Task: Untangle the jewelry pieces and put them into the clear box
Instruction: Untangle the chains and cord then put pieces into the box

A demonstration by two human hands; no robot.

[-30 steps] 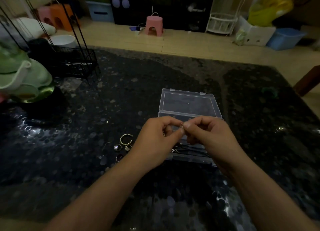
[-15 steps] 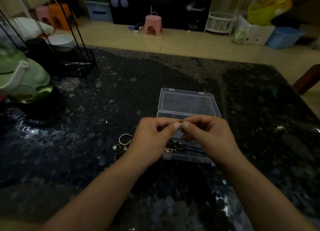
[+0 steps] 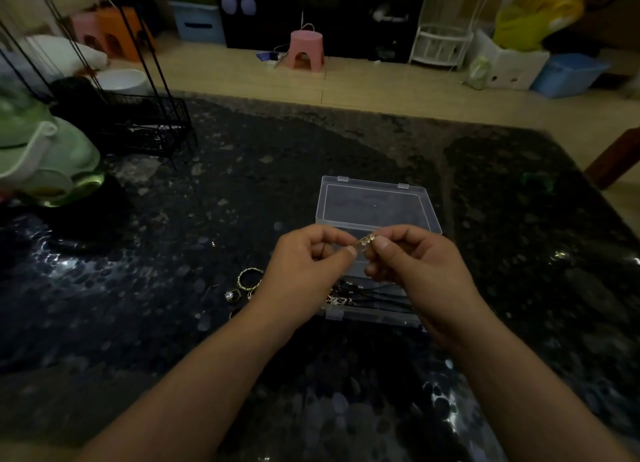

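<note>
**Small gold-toned jewelry piece [image 3: 364,243] pinched between both hands above the box**

Left hand [image 3: 304,271] and right hand [image 3: 420,271] both raised over the near half of the clear plastic hinged box [image 3: 377,212], wrists angled inward, fingers curled; thumb and forefinger of each pinch one end of the piece. Box lid lies open and flat on the far side. Black cords with metal clasps [image 3: 367,295] sit in the tray. Gold twisted ring [image 3: 250,278] and stone-set ring [image 3: 231,295] lie on the dark speckled glossy counter [image 3: 138,288], left of the box.
</note>
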